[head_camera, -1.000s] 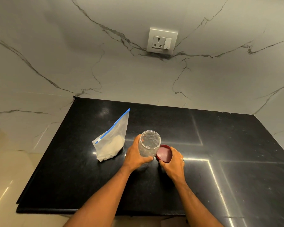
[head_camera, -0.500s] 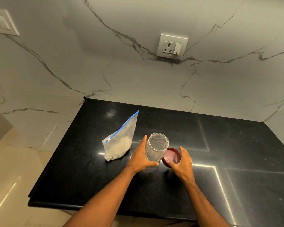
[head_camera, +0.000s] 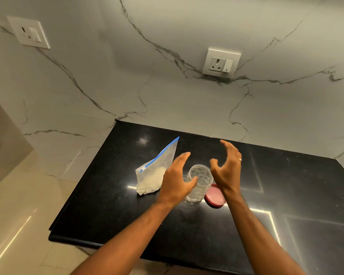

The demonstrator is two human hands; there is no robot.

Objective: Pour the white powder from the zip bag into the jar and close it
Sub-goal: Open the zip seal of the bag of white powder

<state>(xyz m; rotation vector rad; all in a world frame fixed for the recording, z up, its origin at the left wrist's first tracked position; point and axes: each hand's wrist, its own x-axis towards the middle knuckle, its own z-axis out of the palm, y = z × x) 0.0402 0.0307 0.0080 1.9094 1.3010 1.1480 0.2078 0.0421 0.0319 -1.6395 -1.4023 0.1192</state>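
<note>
A clear dimpled jar [head_camera: 199, 183] stands upright and empty on the black counter [head_camera: 115, 215], its mouth uncovered. Its red lid [head_camera: 214, 198] lies flat just right of the jar. A clear zip bag [head_camera: 155, 173] with a blue seal strip leans to the jar's left, with white powder in its bottom. My left hand [head_camera: 177, 179] hovers between bag and jar, fingers straight, holding nothing. My right hand [head_camera: 227, 167] is raised above the lid and jar with loosely spread fingers, also empty. A ring shows on it.
A marble wall rises behind the counter, with one socket [head_camera: 220, 63] above the hands and another [head_camera: 29, 32] at the upper left. The counter's left and front edges drop to a pale tiled floor [head_camera: 18, 215].
My left hand has let go of the jar and my right hand has left the lid. Both have lifted up and forward. The camera has tilted so the objects sit lower.
</note>
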